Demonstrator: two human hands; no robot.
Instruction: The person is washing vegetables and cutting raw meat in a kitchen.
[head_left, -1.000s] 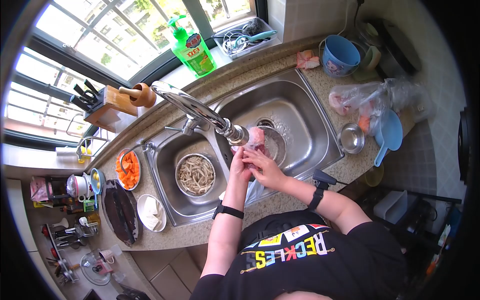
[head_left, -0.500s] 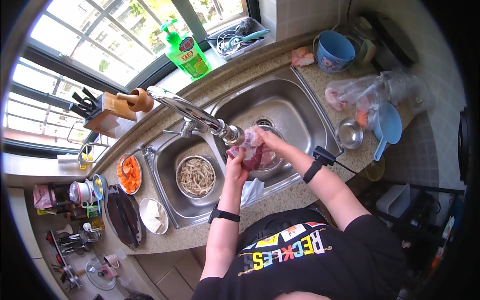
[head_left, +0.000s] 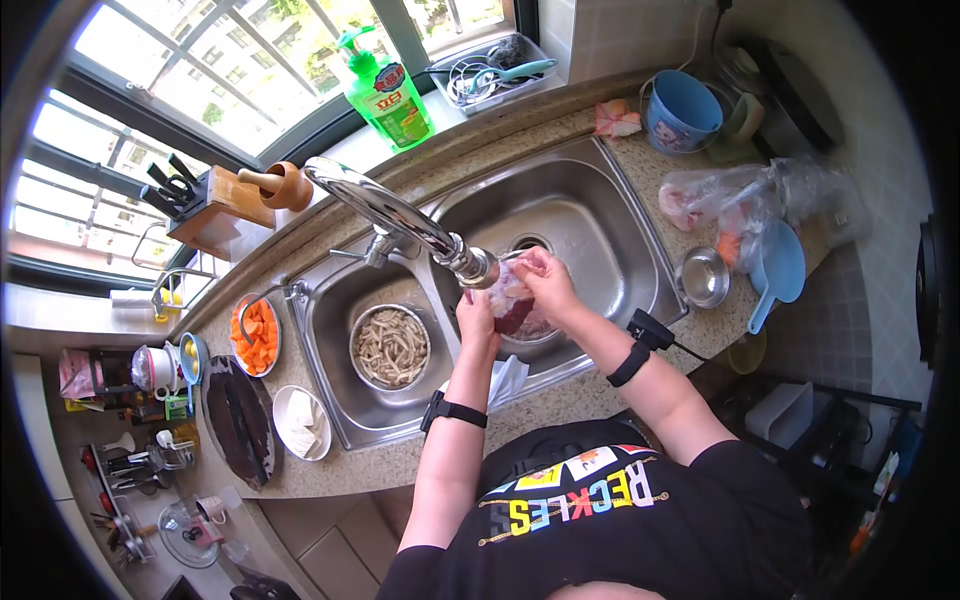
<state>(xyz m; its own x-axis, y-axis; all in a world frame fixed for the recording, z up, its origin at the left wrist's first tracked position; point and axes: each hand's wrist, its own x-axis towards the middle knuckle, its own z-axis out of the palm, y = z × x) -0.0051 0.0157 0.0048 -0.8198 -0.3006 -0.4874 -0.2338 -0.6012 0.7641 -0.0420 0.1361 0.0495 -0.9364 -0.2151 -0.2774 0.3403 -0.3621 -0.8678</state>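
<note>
A piece of raw red meat (head_left: 512,309) is held between my two hands over the right basin, just beyond the faucet (head_left: 470,266). My left hand (head_left: 476,318) grips its left edge, fingers closed. On the upper right, my right hand (head_left: 546,284) pinches the pale, fatty side of it. Beneath the meat is a metal bowl, mostly hidden by my hands. In the left basin of the steel sink (head_left: 640,235) stands a round bowl of pale sliced strips (head_left: 391,347), perhaps mushrooms.
Orange carrot chunks (head_left: 258,340), a white bowl with white pieces (head_left: 302,423) and a dark cutting board (head_left: 238,422) lie left. A blue bucket (head_left: 682,112), plastic bags (head_left: 735,200), a small metal bowl (head_left: 703,278) and a blue ladle (head_left: 777,266) stand right. Green soap bottle (head_left: 393,103) is behind.
The meat has turned in my hands, with more of its pale side showing. My right hand has shifted slightly right and its fingers now pinch the edge. The view has shifted a little.
</note>
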